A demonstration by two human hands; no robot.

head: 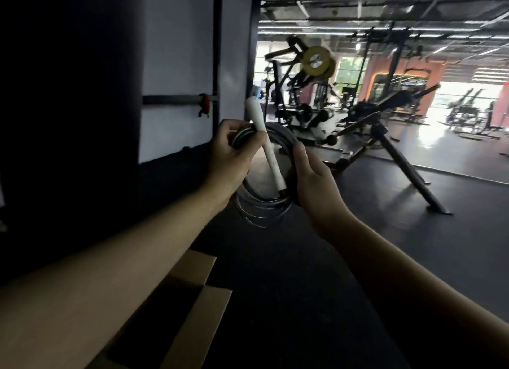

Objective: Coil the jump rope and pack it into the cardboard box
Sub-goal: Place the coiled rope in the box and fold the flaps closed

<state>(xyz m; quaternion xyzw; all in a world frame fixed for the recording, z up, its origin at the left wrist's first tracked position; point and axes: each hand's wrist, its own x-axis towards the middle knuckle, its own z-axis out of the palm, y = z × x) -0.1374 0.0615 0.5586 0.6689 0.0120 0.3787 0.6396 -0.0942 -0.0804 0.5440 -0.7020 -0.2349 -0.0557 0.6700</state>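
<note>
In a dim gym, I hold the coiled rope (261, 200) up in front of me with both hands. My left hand (230, 159) is closed round the coil's upper left side, fingers curled over the loops and thumb pressing the white handle (265, 145) against them. The handle runs slantwise across the coil, its rounded end sticking up above my left thumb and its lower end reaching down to just beside my right palm. My right hand (314, 184) is wrapped round the coil's right side, thumb on the near face of the loops and fingers hidden behind them. Several thin loops hang loose below both hands, fanning out from the main bundle. The box (187, 302) sits on the dark floor (303, 272) well below my hands, under my left forearm, with its flaps open; what lies inside is too dark to tell. Beyond my right hand stand weight machines (305, 93), blurred, with a slanted frame (396, 148) on the floor nearer to me. Beyond my left hand is a pale wall (176, 66) with a dark pipe (176, 99) running across it.
</note>
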